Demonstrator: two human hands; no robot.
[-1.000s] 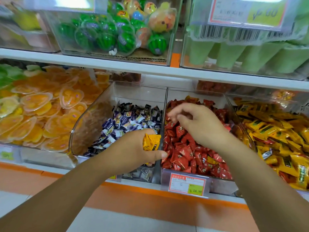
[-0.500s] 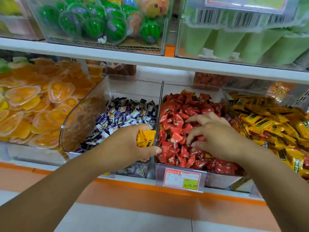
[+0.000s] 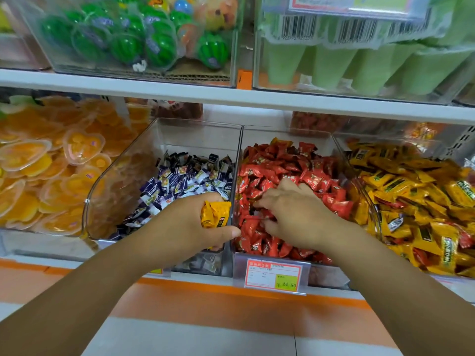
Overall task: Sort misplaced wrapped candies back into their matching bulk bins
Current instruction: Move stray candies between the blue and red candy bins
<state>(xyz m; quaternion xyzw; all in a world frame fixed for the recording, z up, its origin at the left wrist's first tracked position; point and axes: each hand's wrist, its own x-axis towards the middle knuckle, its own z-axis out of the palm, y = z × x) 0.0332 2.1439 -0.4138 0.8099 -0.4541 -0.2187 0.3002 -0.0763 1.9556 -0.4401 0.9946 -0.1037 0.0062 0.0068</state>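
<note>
Yellow candies [image 3: 214, 214] in left hand [image 3: 186, 227]

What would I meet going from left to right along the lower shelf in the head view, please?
Orange jelly cups → purple-and-white candies → red candies → yellow candies. Left out, as they overlap the middle bins: the left hand gripping yellow-wrapped pieces, and the right hand.
</note>
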